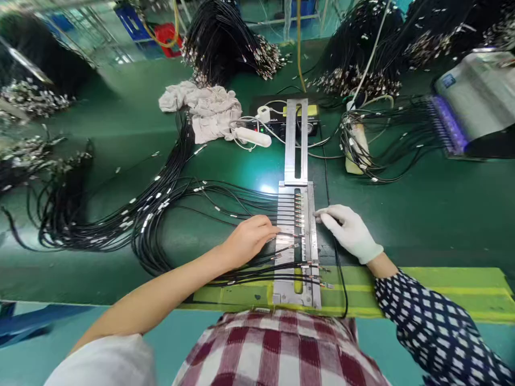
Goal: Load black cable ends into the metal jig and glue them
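My bare left hand (252, 241) is closed in a pinch on a thin black cable (287, 234), whose stripped end reaches over the slot of a metal fixture (285, 295). Above it, several black cables (257, 199) lie side by side across the fixture, their ends in a row at its right part. More cables (265, 274) rest loosely over its near end. My right hand (352, 233), in a white glove, is at the fixture's right edge with thumb and fingertips together; whatever is between them is too small to make out.
A long cable bundle (148, 214) spreads to the left. Behind are a crumpled white cloth (215, 110), a black control box (271, 126) and a white handheld device (252, 136). Cables with a purple comb-like strip (448, 126) lie right. Large cable bunches (217, 37) stand along the back.
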`<state>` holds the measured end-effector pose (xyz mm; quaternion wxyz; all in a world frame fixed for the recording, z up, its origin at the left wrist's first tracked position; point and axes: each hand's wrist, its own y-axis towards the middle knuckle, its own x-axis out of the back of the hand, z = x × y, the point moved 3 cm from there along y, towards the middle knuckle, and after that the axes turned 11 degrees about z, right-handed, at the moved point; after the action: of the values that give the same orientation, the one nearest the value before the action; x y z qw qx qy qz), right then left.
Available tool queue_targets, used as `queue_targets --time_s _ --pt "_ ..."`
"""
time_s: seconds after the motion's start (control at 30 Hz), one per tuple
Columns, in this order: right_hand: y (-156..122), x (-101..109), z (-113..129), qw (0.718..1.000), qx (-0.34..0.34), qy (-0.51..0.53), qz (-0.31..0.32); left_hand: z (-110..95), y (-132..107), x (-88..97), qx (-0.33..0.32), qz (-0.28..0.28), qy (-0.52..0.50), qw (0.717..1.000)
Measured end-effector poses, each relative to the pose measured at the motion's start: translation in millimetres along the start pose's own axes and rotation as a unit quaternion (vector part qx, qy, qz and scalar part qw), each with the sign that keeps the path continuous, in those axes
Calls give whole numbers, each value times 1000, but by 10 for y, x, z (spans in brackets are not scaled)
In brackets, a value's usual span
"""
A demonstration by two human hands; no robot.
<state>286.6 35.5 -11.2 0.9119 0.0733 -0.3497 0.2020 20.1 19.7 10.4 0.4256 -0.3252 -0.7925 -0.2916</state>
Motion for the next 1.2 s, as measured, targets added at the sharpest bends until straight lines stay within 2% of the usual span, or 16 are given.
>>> queue_targets --time_s 0.3,0.5,0.63,0.8,0.97,1.2 --pt "22 24 8 1000 -11 -10 8 65 122 -75 -19 62 55 996" --pt "25 22 2 1000 4 -14 9 41 142 -52 -35 84 31 995" --pt "28 25 7 1000 2 -9 6 52 149 -48 -45 80 27 995" --pt "32 24 6 1000 5 -12 5 106 147 -55 -61 56 -34 996" --pt "31 28 8 1000 4 -11 6 74 143 -36 -77 79 0 994" --pt "24 24 0 1000 -1 -4 4 142 128 -168 -51 56 -104 992"
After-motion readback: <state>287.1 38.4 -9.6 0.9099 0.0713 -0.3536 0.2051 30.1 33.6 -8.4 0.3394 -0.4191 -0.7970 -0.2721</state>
